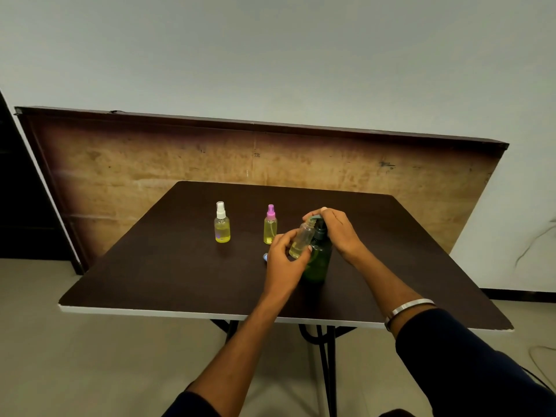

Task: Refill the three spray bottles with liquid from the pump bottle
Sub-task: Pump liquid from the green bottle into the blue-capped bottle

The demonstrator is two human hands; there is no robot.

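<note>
My left hand grips an uncapped clear spray bottle, tilted with its open neck under the spout of the green pump bottle. A little yellow liquid lies in its bottom. My right hand rests on top of the pump head, fingers curled over it. Two capped spray bottles with yellow liquid stand farther left on the table: one with a white cap, one with a pink cap. A small bluish cap peeks out on the table just left of my left hand.
The dark brown table has a white front edge and folding metal legs. A brown board leans against the wall behind it. A cable lies on the floor at the right.
</note>
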